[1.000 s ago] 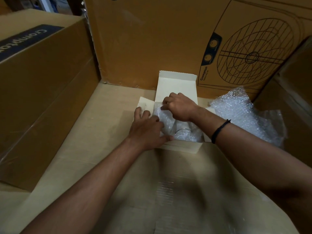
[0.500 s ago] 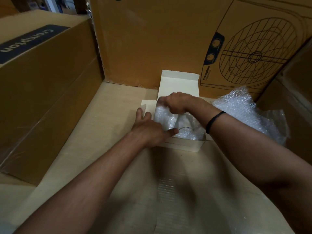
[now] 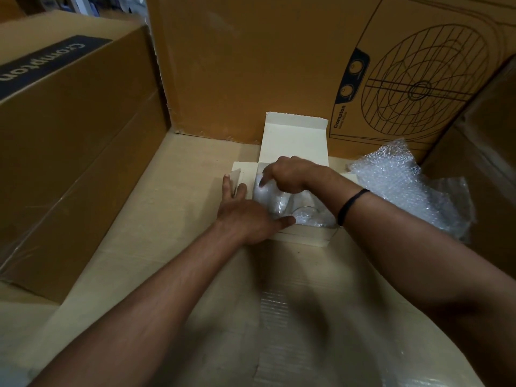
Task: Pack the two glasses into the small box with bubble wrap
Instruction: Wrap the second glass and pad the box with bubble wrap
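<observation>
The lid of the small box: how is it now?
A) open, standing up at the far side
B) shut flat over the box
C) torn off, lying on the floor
A: the lid stands upright at the far side of the small box, with bubble wrap showing inside.

Glasses (image 3: 305,215) mostly veiled under bubble wrap (image 3: 265,195) in small box (image 3: 304,238); only one rim shows. Right hand (image 3: 290,174) covers the far interior. Fan carton (image 3: 279,65) cropped above.
</observation>
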The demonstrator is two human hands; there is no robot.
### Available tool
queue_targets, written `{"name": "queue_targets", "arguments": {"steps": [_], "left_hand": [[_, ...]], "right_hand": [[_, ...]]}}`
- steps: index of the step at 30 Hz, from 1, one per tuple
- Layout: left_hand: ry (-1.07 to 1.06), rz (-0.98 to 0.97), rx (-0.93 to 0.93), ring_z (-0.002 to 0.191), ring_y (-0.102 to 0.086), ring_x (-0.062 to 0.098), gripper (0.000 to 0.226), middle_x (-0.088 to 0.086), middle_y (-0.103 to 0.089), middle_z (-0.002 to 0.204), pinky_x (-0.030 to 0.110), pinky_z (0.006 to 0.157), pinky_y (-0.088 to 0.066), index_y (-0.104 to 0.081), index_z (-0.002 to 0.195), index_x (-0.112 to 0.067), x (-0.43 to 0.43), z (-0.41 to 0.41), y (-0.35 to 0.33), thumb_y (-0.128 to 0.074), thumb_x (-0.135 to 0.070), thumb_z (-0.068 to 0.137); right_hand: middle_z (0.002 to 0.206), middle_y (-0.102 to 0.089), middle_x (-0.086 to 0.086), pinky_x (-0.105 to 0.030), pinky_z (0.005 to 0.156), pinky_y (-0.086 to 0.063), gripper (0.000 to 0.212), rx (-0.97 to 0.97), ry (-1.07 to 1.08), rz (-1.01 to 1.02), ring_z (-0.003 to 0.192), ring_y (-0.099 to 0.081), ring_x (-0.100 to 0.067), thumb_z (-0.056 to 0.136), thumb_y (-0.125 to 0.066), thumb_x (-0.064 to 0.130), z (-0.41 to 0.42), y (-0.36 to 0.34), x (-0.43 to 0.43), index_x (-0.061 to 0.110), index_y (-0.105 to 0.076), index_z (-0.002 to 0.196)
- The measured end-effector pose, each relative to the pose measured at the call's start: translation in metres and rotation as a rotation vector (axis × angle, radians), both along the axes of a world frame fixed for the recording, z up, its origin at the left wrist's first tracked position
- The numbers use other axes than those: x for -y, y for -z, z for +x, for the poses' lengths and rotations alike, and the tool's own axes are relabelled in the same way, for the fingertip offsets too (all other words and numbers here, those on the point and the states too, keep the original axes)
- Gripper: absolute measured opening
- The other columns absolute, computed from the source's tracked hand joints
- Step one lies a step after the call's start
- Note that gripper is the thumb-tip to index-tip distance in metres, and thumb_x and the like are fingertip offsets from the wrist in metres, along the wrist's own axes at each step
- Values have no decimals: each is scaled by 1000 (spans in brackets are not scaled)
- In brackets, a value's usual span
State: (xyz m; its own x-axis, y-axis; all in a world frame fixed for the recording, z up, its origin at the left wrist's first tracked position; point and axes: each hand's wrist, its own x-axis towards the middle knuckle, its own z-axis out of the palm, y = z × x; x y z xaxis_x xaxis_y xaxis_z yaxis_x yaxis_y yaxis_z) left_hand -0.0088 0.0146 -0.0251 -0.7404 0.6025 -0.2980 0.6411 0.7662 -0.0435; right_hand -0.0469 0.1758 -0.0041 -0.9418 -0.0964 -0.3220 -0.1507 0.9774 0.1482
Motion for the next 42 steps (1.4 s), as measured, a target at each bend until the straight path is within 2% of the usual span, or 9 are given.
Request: {"name": "queue_targets", "arguments": {"steps": [5, 12, 16, 21, 24, 29, 33, 36, 42], "left_hand": [[48, 285, -238, 123, -46, 20, 81, -7, -71, 92, 54, 111, 5, -73, 75, -28, 8, 6, 4, -17, -87, 77], [27, 93, -114, 144, -16, 26, 89, 7, -40, 150, 57, 110, 21, -49, 138, -31, -1, 15, -6, -19, -88, 77], [20, 94, -94, 144, -15, 26, 89, 6, -40, 150, 57, 111, 18, -50, 137, -31, -1, 13, -4, -20, -88, 76], [14, 328, -239, 128, -44, 22, 72, -3, -69, 113, 56, 115, 2, -73, 95, -30, 6, 12, 5, -28, -85, 78], [9, 362, -243, 132, -42, 24, 73, 1, -62, 128, 57, 115, 2, -63, 118, -32, 5, 15, 4, -28, -84, 80], [23, 158, -180, 146, -16, 28, 90, 3, -25, 158, 60, 111, 18, -18, 150, -39, -1, 15, 7, -15, -89, 76], [28, 123, -135, 147, -11, 27, 85, 1, -36, 153, 58, 108, 22, -39, 143, -37, 3, 11, 10, -19, -87, 77], [80, 288, -220, 143, -22, 29, 59, -5, -53, 140, 58, 110, 8, -61, 119, -34, 16, 13, 26, -34, -73, 84], [266, 813, -398, 108, -60, 27, 28, 1, -69, 113, 45, 102, -35, -72, 101, -16, 18, 32, 55, -70, -26, 75]], "right_hand": [[135, -59, -2, -40, 94, -38, 45, -166, 69, 181, 119, -49, -27, 96, -47, 11, 7, -3, -7, 33, -55, 134], [142, -48, -11, -36, 98, -39, 50, -46, 109, 197, 127, -44, -29, 102, -41, 12, 12, -5, 0, 30, -39, 149], [140, -51, -13, -38, 95, -41, 56, -62, 174, 67, 125, -46, -31, 98, -43, 8, 18, -2, -1, 31, -38, 149], [142, -51, -4, -38, 87, -37, 54, -288, -10, -8, 118, -46, -28, 91, -47, 3, 22, 6, 1, 33, -53, 135], [144, -50, 0, -37, 89, -38, 56, -205, -60, 21, 118, -44, -27, 92, -44, 1, 20, 9, 5, 40, -59, 129], [149, -45, 3, -39, 96, -37, 62, -51, -27, 45, 126, -39, -27, 93, -44, -1, 12, 10, 6, 44, -55, 134], [151, -42, 0, -45, 103, -38, 70, 21, 33, 6, 131, -36, -30, 90, -45, -2, 8, 13, 2, 47, -46, 141], [145, -51, -4, -44, 98, -43, 73, -180, 111, -219, 128, -45, -30, 82, -49, -7, 28, 4, -11, 37, -51, 140], [127, -63, -5, -35, 94, -45, 32, -744, 503, -649, 112, -56, -23, 93, -58, 13, 119, 3, -73, 20, -65, 124]]}}
